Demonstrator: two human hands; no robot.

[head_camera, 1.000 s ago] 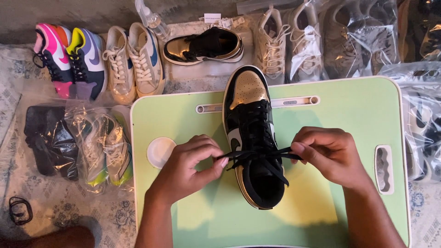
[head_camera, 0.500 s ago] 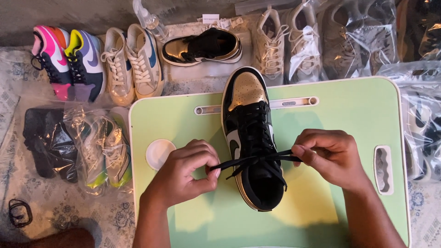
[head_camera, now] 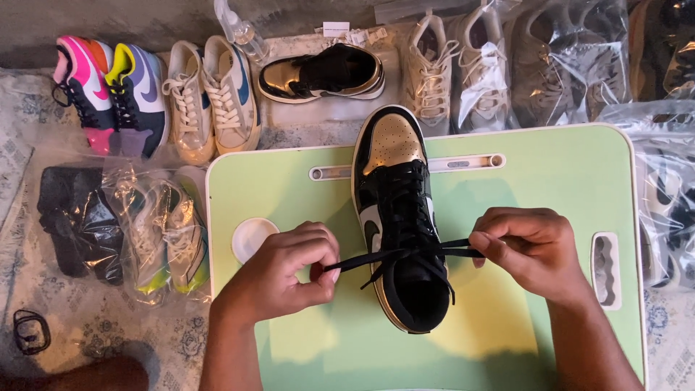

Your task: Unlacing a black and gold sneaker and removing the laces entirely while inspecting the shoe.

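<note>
A pale green tray (head_camera: 550,181) lies on the floor, and everything here sits around it. On its middle stands a black and gold sneaker (head_camera: 397,217), toe pointing away from the person, heel toward them. The left hand (head_camera: 282,275) rests on the tray just left of the sneaker, fingers clenched around one end of the black lace (head_camera: 362,258), pinching it between thumb and forefinger. The right hand (head_camera: 532,250) sits on the tray just right of the sneaker, fingers curled tight on the other lace end, so the lace runs taut across the shoe's upper eyelets. A round white recess (head_camera: 250,237) marks the tray beside the left hand. Off the tray's left edge lie bagged shoes (head_camera: 156,239). Beyond the tray's far edge lies the matching sneaker (head_camera: 322,72) on its side, with cream sneakers (head_camera: 210,98) and bright multicoloured sneakers (head_camera: 108,94) to its left and more bagged pairs (head_camera: 550,72) to its right.
</note>
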